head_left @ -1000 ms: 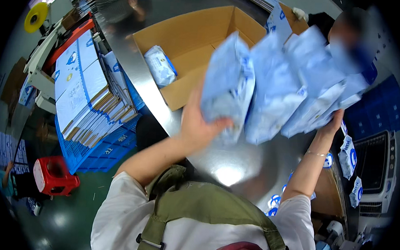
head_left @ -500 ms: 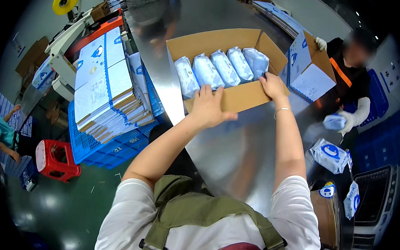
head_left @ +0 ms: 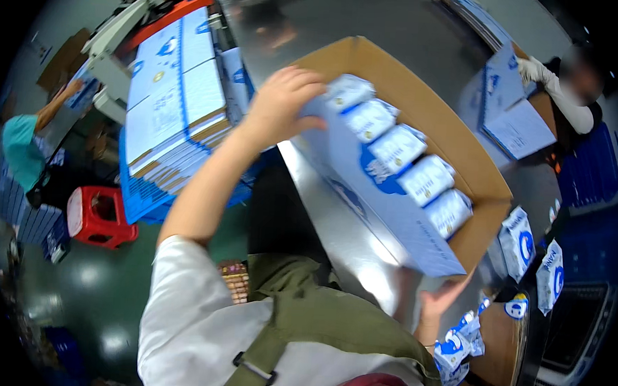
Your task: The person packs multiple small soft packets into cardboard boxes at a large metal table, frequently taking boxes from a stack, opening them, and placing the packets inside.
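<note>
An open cardboard box [head_left: 419,230], white and blue outside and brown inside, is turned at an angle over the metal table. Inside it, several white-and-blue soft packs, apparently wet wipes [head_left: 398,149], stand in a row. My left hand [head_left: 282,106] grips the box's left end, its fingers closed over the top edge. At the near right corner, my right hand [head_left: 442,301] holds the box from low down, with its fingers partly hidden under the corner and a little blurred.
The metal table [head_left: 301,18] extends away ahead. Left, flattened cartons [head_left: 178,95] fill a blue crate near a red stool [head_left: 101,216]. Loose packs [head_left: 517,242] lie at right. Across the table, a gloved co-worker handles another box [head_left: 518,127]. Another person [head_left: 25,150] works far left.
The box has turned clockwise and come nearer. My left hand has moved to its left end and my right hand to its near right corner. The co-worker's pack is out of sight.
</note>
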Tool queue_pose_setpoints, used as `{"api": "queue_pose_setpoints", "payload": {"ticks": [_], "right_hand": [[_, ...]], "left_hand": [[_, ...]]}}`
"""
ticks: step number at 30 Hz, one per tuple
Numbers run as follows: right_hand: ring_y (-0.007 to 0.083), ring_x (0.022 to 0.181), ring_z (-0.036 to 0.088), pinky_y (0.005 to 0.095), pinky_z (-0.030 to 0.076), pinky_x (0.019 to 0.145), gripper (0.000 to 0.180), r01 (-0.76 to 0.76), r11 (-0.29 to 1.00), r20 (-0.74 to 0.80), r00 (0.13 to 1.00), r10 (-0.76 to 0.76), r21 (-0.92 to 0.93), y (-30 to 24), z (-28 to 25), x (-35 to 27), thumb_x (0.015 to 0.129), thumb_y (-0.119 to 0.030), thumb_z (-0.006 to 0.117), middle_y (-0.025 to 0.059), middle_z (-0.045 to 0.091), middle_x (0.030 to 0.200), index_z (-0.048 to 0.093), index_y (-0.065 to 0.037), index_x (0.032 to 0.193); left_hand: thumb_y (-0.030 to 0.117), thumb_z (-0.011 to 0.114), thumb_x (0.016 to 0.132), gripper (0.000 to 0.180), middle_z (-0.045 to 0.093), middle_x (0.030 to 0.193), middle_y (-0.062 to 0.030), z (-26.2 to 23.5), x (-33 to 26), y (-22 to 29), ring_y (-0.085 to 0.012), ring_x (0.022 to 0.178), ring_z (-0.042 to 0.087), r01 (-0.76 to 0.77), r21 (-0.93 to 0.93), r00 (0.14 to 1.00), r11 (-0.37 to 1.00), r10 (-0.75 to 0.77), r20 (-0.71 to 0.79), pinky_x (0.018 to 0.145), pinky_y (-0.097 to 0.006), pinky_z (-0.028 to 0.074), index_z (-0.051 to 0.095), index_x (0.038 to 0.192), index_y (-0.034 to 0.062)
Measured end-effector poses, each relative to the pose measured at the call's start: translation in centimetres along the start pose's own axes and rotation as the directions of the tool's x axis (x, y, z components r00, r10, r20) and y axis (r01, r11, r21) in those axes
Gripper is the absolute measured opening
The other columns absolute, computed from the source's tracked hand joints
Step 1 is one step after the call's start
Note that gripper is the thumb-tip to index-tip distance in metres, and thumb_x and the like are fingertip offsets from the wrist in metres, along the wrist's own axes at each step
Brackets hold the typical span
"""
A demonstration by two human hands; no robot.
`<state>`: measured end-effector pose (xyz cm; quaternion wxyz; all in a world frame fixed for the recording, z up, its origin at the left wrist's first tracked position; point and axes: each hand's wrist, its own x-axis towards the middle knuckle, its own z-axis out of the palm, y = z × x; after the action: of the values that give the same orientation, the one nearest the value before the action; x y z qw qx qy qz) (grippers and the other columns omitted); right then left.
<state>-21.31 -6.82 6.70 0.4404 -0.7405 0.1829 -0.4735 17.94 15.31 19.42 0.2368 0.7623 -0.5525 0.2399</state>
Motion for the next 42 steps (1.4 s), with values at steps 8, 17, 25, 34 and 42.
{"api": "queue_pose_setpoints", "payload": {"ticks": [8,17,25,34,42], "right_hand": [[0.0269,0.117,0.049,0.0424,0.036,0.104,0.064,-0.275,0.927,0.105,0.961,0.256,0.257,1.5,12.4,-2.0,0.083,0.0,0.063,0.0194,0.044,0.133,0.028,0.006,0.137],[0.0352,0.134,0.038,0.0385,0.034,0.109,0.078,-0.152,0.961,0.774,0.569,0.277,-0.231,4.6,27.5,18.9,0.08,-0.022,0.069,0.0241,0.034,0.148,0.03,0.003,0.144],[0.0345,0.136,0.034,0.0481,0.017,0.116,0.053,0.449,0.836,0.782,0.622,-0.038,-0.316,2.8,23.1,3.9,0.079,-0.026,0.067,0.0205,0.047,0.138,0.055,-0.005,0.126],[0.0257,0.124,0.05,0.0411,0.032,0.11,0.041,-0.492,0.846,0.568,0.764,0.308,0.204,6.2,23.0,4.7,0.09,-0.026,0.061,0.0109,0.058,0.125,0.057,0.0,0.122],[0.0201,0.096,0.045,0.0347,0.033,0.092,0.029,-0.408,0.328,0.338,0.907,0.252,0.852,2.8,16.0,16.3,0.097,-0.031,0.046,0.0103,0.053,0.1,0.046,-0.003,0.105]], "left_hand": [[0.021,0.083,0.065,0.059,0.053,0.131,-0.0201,-4.5,-11.4,-9.1,-0.0368,0.122,0.049,0.504,0.337,0.853,0.795,-0.398,-0.336,0.103,-0.045,0.04,0.06,0.118,0.0058],[0.063,0.08,0.061,0.104,0.034,0.146,-0.0188,-13.0,-21.1,-20.7,-0.0348,0.135,0.031,0.887,0.301,-0.314,-0.351,-0.935,-0.165,0.104,-0.049,0.036,0.048,0.134,-0.0041],[0.046,0.078,0.072,0.069,0.054,0.128,-0.0206,-12.1,-19.8,-19.8,-0.0349,0.117,0.052,0.925,0.057,-0.285,-0.375,-0.788,-0.546,0.096,-0.044,0.043,0.06,0.116,-0.0038],[0.006,0.058,0.09,0.01,0.048,0.07,-0.0058,-9.0,-8.3,-6.0,-0.0167,0.064,0.047,0.439,-0.254,0.416,0.862,-0.446,-0.793,0.06,-0.029,0.041,0.051,0.084,0.004],[0.011,0.066,0.077,0.013,0.069,0.09,-0.01,-1.7,-10.0,13.7,-0.0303,0.083,0.066,-0.096,-0.481,0.992,0.871,0.043,-0.12,0.071,-0.041,0.053,0.071,0.088,0.0069]]}}
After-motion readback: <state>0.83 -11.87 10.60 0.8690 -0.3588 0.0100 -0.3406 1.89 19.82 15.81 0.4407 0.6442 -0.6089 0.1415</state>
